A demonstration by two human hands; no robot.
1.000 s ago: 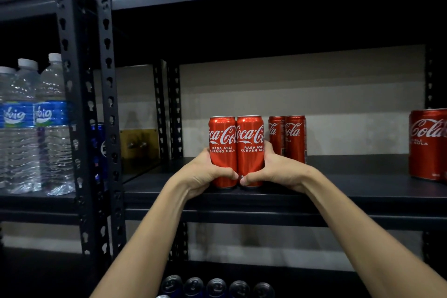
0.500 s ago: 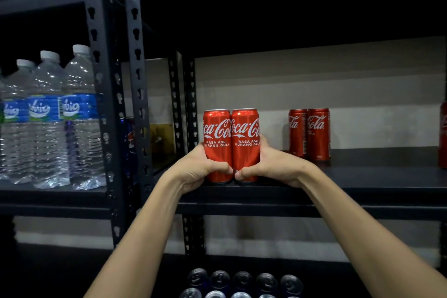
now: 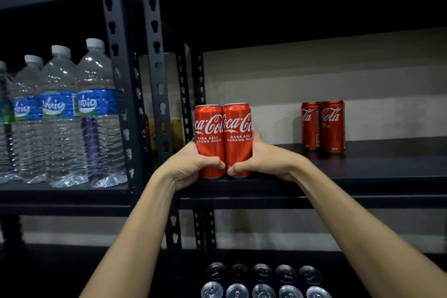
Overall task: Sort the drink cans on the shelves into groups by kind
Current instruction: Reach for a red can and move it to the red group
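Your left hand (image 3: 191,164) grips one cola can (image 3: 209,140), your right hand (image 3: 261,159) the other (image 3: 238,139), both touching at the shelf's (image 3: 362,176) front left corner. Keep them upright and pressed together, set flat, then release both evenly.

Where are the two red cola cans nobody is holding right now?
In the head view, the loose cola pair stands right, toward the back of the dark shelf, apart from the held cans.
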